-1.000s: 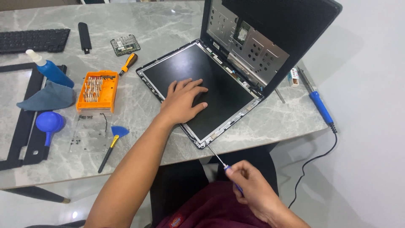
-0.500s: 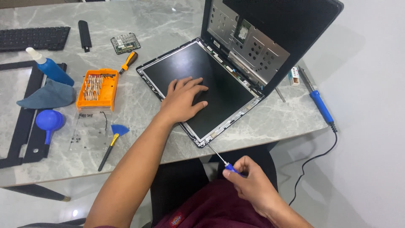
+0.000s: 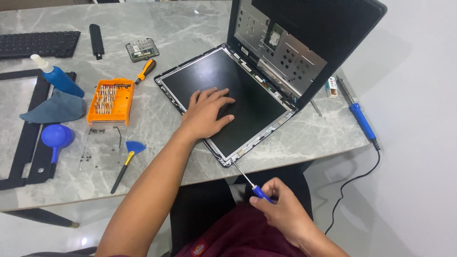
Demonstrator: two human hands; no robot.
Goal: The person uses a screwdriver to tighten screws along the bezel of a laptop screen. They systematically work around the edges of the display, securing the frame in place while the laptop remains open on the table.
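Screen panel [image 3: 247,100] lies flat, left hand [image 3: 205,114] spread on it; right hand [image 3: 282,211] pinches screwdriver [image 3: 248,181] at its near corner, table edge [image 3: 304,157] just beside.

A grey marbled table [image 3: 190,24] fills the upper left and centre of the frame. At its upper left edge a black keyboard [image 3: 38,44] is laid, with a black bar [image 3: 96,41] and a small green circuit board [image 3: 142,49] to its right. A black frame [image 3: 28,138] is spread along the left edge, and a blue bottle [image 3: 59,78], a blue cloth [image 3: 54,107] and a blue blower [image 3: 56,137] are seen on or beside it. An orange bit case [image 3: 110,101] is placed centre left, a clear lid [image 3: 101,148] below it. A dismantled laptop [image 3: 266,71] is set at centre, and a blue soldering iron [image 3: 359,116] at right.
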